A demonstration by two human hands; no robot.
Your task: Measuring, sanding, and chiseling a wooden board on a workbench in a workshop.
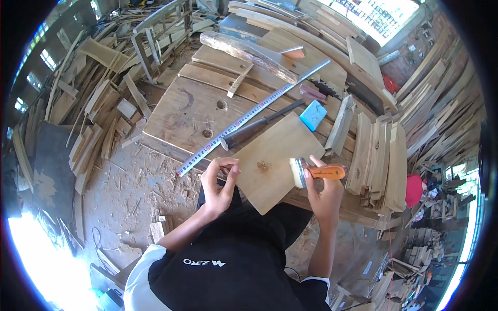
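A thin wooden board (270, 150) with a dark knot lies tilted at the bench's near edge, its lower corner sticking out toward me. In my right hand (326, 189) is a paintbrush (327, 172) with an orange handle, a metal band and pale bristles, which are over the board's right side. My left hand (220, 184) is beside the board's left corner, its thumb and fingers curled together. Whether anything is pinched there I cannot make out. Behind the board lie a dark-handled chisel (249, 132), a measuring tape strip (254, 110) and a light blue plastic piece (313, 115).
The worn workbench (176, 111) carries a rough wood strip (246, 52), a small stick (240, 80) and a narrow block (340, 124). Stacked boards (381, 160) stand on its right. Shavings cover the floor (116, 181), and scrap wood (96, 103) is heaped at the left.
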